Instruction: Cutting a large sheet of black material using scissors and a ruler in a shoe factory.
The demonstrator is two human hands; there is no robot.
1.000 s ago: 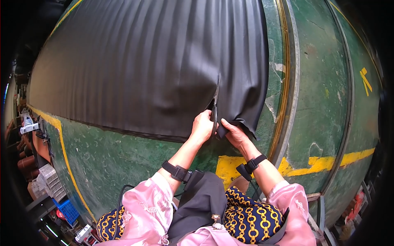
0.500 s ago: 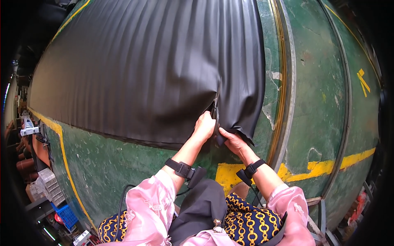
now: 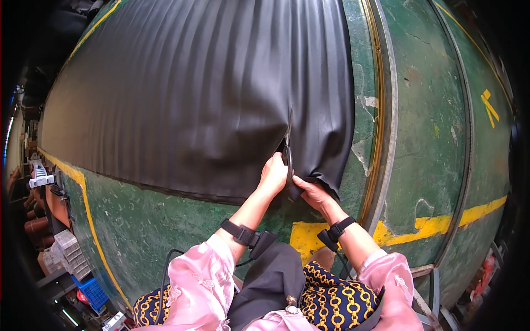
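Note:
A broad black sheet (image 3: 193, 110), smooth and leather-like, lies in long ripples over the green surface. At its near edge, right of the middle, my left hand (image 3: 274, 175) is closed around the dark handles of a pair of scissors (image 3: 287, 144). Their blades point away from me into a slit in the sheet; how far they are spread is hard to see. Just right of the scissors, my right hand (image 3: 313, 194) grips the sheet's near edge, thumb on top and fingers partly hidden by the material. The sheet bunches up around both hands.
Beneath the sheet is a worn green table (image 3: 149, 212) with yellow stripes. A metal rail (image 3: 386, 138) curves along the sheet's right side, with another strip (image 3: 465, 127) beyond it. Blue (image 3: 92, 293) and white crates stand low at the left. Black straps with small boxes circle both forearms.
The scissors have tilted slightly left at the tip, and my left hand has shifted a little. My right hand keeps its grip on the sheet edge, moved slightly left.

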